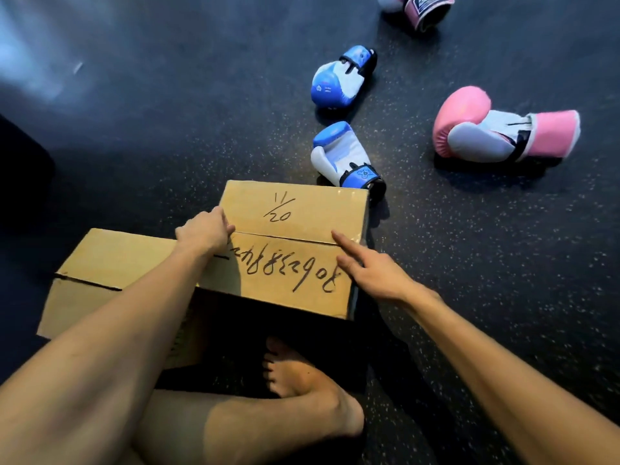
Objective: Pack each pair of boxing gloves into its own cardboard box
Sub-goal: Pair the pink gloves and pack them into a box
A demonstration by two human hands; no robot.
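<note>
A closed cardboard box (295, 236) with black handwriting on its lid sits in front of me on the floor. My left hand (204, 231) rests on its left edge at the flap seam, fingers curled over the rim. My right hand (365, 270) lies flat on the right side of the lid, fingers spread, holding nothing. A second closed cardboard box (110, 263) stands to the left, touching the first. Two blue-and-white boxing gloves (342, 78) (342, 156) lie just beyond the box. A pink-and-white glove (496, 129) lies to the right; another pink glove (419, 6) is at the top edge.
The floor (503, 263) is dark speckled rubber matting. My bare foot (302, 374) and leg are tucked just below the box. A dark object (20, 176) sits at the left edge.
</note>
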